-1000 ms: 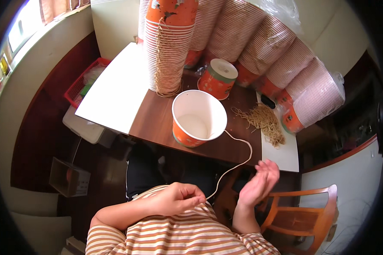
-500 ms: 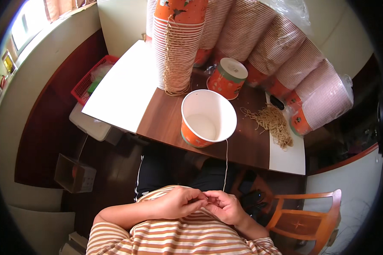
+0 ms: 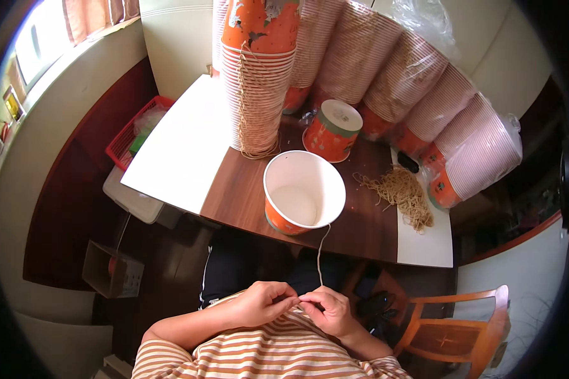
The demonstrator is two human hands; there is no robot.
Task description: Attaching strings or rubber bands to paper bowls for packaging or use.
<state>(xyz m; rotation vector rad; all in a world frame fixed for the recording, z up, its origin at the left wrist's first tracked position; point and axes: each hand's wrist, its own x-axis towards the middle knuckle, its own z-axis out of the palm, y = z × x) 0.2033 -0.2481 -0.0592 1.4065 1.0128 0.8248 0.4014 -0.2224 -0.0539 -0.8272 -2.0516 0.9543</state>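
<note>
Above my lap, my left hand (image 3: 265,304) and my right hand (image 3: 329,311) meet at the fingertips, thumbs and forefingers pinched. A thin pale cord (image 3: 320,256) hangs from the near rim of a large paper bucket (image 3: 316,183) and runs down behind my right fingers, which hold it. Whatever lies between my left fingertips is too small and covered to make out. The bucket, white inside and orange outside, stands upright near the table's front edge. Just behind it, an orange bucket (image 3: 330,140) sits upside down.
A tall bucket stack (image 3: 262,95) draped with cords rises at the back left. Several plastic-wrapped stacks (image 3: 385,79) line the back. Loose cords (image 3: 401,192) lie on the table's right (image 3: 423,249). A wooden chair (image 3: 446,335) stands right; a red basket (image 3: 117,142) is left.
My fingertips have shifted slightly left and show a small gap between the hands' knuckles. The cord hangs more slantingly. The whole table view has slid a little downward.
</note>
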